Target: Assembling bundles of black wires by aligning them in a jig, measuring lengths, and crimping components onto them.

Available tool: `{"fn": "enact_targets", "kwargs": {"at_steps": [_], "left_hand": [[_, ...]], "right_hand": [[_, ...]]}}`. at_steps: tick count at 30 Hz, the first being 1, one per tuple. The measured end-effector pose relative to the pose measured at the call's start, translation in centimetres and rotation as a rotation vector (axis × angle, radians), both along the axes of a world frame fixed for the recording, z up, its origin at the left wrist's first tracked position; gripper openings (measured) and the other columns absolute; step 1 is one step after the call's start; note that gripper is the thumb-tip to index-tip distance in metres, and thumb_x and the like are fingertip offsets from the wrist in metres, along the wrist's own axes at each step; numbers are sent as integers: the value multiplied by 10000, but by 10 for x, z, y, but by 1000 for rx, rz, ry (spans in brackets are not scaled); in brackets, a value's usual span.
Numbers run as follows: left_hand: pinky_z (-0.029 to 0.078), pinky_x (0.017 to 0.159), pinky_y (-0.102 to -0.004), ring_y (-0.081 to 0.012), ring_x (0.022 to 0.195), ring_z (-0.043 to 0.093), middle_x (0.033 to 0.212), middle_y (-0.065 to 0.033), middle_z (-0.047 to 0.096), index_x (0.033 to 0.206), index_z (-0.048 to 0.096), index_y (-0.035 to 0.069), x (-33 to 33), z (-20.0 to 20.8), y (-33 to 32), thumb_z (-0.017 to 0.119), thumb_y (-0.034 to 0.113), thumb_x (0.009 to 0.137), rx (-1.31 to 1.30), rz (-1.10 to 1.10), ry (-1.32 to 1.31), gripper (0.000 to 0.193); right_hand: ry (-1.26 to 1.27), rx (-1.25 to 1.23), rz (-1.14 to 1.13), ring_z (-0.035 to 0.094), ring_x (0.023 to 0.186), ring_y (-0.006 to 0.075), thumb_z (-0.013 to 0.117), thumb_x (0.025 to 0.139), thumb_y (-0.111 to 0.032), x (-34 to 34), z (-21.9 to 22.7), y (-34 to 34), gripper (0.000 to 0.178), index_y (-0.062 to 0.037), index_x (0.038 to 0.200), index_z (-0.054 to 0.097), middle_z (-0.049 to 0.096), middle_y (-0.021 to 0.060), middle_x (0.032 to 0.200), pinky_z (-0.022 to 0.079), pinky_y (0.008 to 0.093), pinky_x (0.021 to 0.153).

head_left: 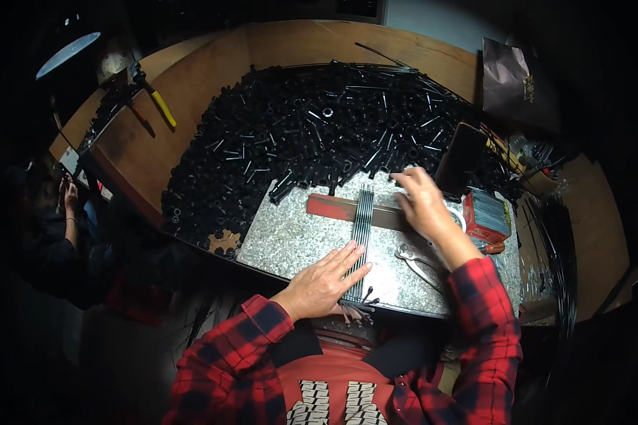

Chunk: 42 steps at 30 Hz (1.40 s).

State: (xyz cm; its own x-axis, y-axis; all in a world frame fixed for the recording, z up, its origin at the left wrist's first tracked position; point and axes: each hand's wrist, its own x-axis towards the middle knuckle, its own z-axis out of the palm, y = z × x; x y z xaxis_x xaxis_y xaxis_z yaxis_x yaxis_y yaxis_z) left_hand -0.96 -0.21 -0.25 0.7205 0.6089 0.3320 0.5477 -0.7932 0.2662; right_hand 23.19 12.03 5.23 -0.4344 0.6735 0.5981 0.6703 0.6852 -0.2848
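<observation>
Wooden table [191, 85] carrying a granite slab [290, 237] under two hands.
Left hand [322, 280] is lying flat, fingers [347, 253] spread loose against thin metal rods [361, 227] running lengthwise away from the person; right hand [422, 202] is pressing curled fingers near their far ends, gripping nothing visible.

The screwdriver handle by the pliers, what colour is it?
Yellow plastic screwdriver handle, clearest in the head view.

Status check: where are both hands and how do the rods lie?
Left hand flat on metal rods. Right hand on the red bar crossing them. Pliers lie beside.
</observation>
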Motion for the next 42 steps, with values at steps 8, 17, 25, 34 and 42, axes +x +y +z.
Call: {"fn": "enact_targets", "kwargs": {"at_steps": [8, 17, 25, 34, 42], "left_hand": [[316, 1111, -448, -364, 1368, 330, 1459, -210, 351, 1380, 419, 54, -1, 0, 3, 796, 153, 584, 50, 17, 87, 886], [296, 1121, -442, -356, 1386, 293, 1472, -193, 335, 1405, 390, 70, 1, 4, 0, 813, 316, 650, -45, 19, 71, 899], [307, 1115, -449, -361, 1376, 308, 1462, -195, 345, 1386, 407, 63, 2, 3, -1, 769, 319, 707, -30, 1, -10, 810], [303, 1119, -447, -366, 1372, 318, 1456, -210, 352, 1373, 429, 50, 1, -3, 1, 679, 237, 781, 20, 8, -4, 669], [304, 1120, -443, -362, 1371, 322, 1454, -207, 358, 1382, 420, 51, 2, -5, 2, 755, 379, 694, -1, -2, -26, 833]], "right_hand": [[-337, -46, -578, 629, 801, 374, 601, 705, 15, 163, 24, -8, 96, -7, 779, 658, 630, 186, 812, 509, 434, 711], [-552, -285, -751, 643, 863, 387, 645, 730, -53, 201, 5, -16, 85, -21, 800, 679, 663, 220, 887, 516, 444, 756], [-522, -56, -724, 606, 880, 389, 666, 719, -17, 190, 26, -37, 135, 9, 834, 599, 614, 195, 876, 496, 462, 765], [-235, 35, -201, 606, 814, 347, 556, 741, 68, 52, 2, -12, 234, -33, 928, 654, 594, 151, 825, 495, 412, 706], [-358, 15, -195, 596, 889, 295, 523, 793, -44, 12, -29, 2, 295, -76, 1046, 671, 595, 136, 890, 516, 388, 746]]}}
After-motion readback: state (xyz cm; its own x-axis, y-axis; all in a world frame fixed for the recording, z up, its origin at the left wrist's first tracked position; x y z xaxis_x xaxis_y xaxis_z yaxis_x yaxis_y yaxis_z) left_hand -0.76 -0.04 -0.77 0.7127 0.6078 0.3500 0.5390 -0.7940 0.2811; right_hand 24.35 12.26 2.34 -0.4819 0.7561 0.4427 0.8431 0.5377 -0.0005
